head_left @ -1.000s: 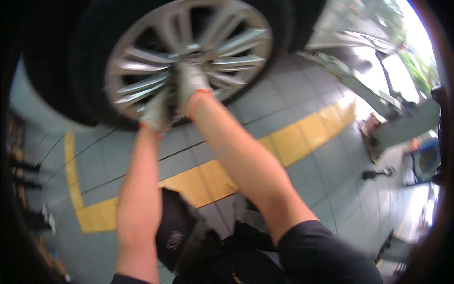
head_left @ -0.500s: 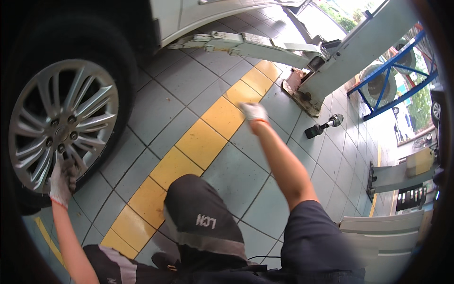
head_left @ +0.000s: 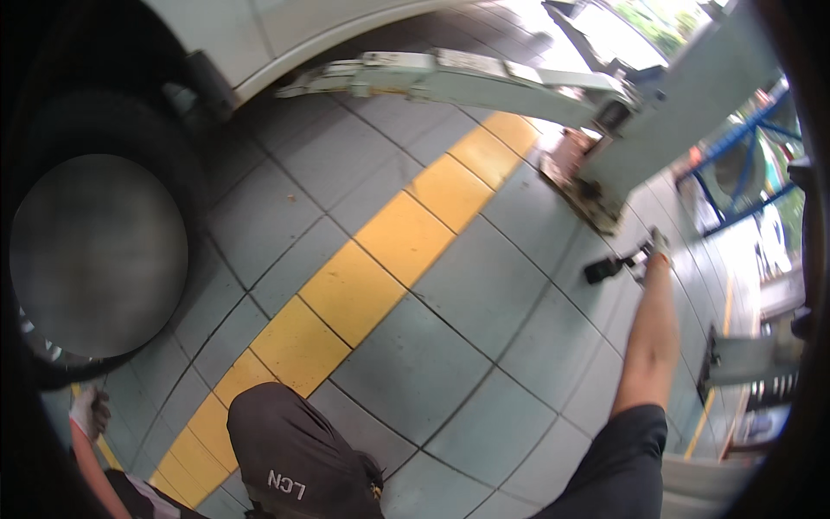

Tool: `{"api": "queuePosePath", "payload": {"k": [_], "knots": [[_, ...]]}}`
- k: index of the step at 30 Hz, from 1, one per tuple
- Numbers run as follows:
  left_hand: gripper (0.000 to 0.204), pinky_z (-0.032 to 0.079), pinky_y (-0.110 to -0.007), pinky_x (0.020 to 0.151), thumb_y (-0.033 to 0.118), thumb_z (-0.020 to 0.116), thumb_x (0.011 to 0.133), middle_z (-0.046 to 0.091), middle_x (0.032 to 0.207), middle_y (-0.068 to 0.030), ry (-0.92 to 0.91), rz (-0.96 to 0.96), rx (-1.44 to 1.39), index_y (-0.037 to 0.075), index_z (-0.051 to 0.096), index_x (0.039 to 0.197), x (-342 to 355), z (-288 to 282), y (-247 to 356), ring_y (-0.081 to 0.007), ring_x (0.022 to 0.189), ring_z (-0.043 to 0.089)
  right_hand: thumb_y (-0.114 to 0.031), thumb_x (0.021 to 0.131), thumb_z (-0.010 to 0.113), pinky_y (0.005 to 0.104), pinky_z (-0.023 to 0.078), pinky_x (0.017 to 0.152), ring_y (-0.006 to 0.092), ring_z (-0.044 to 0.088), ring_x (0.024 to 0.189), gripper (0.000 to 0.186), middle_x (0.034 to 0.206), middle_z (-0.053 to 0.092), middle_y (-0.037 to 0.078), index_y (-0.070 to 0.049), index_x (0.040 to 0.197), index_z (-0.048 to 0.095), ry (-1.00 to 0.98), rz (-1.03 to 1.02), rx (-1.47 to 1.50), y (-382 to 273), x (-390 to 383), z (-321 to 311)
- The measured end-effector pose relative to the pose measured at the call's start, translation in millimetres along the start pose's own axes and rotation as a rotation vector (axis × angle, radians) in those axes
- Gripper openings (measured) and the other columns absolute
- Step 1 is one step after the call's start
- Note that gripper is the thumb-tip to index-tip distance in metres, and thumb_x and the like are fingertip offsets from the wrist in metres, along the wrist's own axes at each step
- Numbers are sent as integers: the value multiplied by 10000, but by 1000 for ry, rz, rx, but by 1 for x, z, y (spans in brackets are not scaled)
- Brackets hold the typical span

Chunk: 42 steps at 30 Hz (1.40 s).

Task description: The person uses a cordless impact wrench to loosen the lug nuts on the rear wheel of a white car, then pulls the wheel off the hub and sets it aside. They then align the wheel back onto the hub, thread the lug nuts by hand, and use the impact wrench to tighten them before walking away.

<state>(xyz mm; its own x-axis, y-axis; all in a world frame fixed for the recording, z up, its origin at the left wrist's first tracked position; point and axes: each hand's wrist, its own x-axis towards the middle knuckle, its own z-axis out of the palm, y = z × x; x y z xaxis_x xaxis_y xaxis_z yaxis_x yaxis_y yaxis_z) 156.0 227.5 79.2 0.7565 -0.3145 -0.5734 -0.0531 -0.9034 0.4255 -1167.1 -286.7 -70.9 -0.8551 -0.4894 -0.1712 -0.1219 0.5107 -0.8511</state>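
Person's view of a floor-level workspace beside a raised wheel. The right arm extends forward, and its gloved hand (head_left: pixel 659 244) is at the far end of a dark power tool (head_left: pixel 605 269), which lies on the tiled floor (head_left: pixel 415 346) with its black block-shaped end toward the left. The fingers are small and blurred, so how far they are open, and whether they have hold of the tool, cannot be told. The left hand (head_left: pixel 89 413), also gloved, is at the lower left, just below the wheel (head_left: pixel 99 259); its fingers appear partly bent, but whether anything lies within them cannot be told. The wheel's face shows only as a blurred grey disc within a black tyre. Above and to the right of it is the pale body of a car (head_left: pixel 251 35). A jointed lift arm (head_left: pixel 467 78) runs from beneath the body to a pale lift post (head_left: pixel 666 121), whose worn base is near the tool. A yellow tile strip (head_left: pixel 363 259) crosses the floor diagonally, passing behind a dark trouser leg (head_left: pixel 294 450). At the right is a blue rack (head_left: pixel 748 210).
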Motion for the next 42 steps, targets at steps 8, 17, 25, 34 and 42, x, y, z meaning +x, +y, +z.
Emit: {"api": "queuePosePath", "payload": {"k": [8, 17, 25, 34, 42], "knots": [[484, 285, -327, 409, 613, 617, 1026, 569, 620, -60, 212, -213, 127, 147, 644, 898, -131, -70, 27, -163, 433, 443, -615, 997, 624, 586, 440, 728, 324, 536, 792, 410, 847, 584, 52, -221, 908, 557, -5, 397, -75, 18, 125, -2], [384, 324, -364, 418, 403, 620, 1016, 554, 584, -76, 224, -162, 89, 41, 719, 934, -175, -84, -20, -181, 412, 483, -564, 1051, 494, 631, 433, 673, 328, 583, 961, 448, 1040, 721, 123, -161, 970, 674, -594, -14, -410, 42, 89, -47], [463, 515, -334, 615, 457, 586, 1034, 692, 817, -81, 65, 114, 288, 45, 761, 1150, -189, -31, 18, -158, 679, 606, -438, 991, 648, 464, 448, 502, 231, 592, 659, 328, 880, 729, 105, -119, 960, 721, -669, -366, -532, 13, -108, -12], [507, 587, -501, 1002, 428, 623, 1012, 784, 1203, -228, -202, 767, 677, 33, 735, 1309, -203, 82, 64, -434, 1135, 744, -89, 806, 807, 290, 434, 447, 111, 555, 549, 724, 878, 659, 44, -131, 1469, 519, -1065, -479, -356, -20, -479, 73], [681, 602, -553, 940, 408, 676, 988, 687, 1282, -274, -369, 954, 747, 43, 526, 1543, -209, 151, 57, -451, 1092, 742, -259, 688, 959, 404, 604, 988, 308, 758, 1062, 912, 1151, 755, 207, -26, 1470, 552, -1746, -1231, -878, -81, -778, 194]]}}
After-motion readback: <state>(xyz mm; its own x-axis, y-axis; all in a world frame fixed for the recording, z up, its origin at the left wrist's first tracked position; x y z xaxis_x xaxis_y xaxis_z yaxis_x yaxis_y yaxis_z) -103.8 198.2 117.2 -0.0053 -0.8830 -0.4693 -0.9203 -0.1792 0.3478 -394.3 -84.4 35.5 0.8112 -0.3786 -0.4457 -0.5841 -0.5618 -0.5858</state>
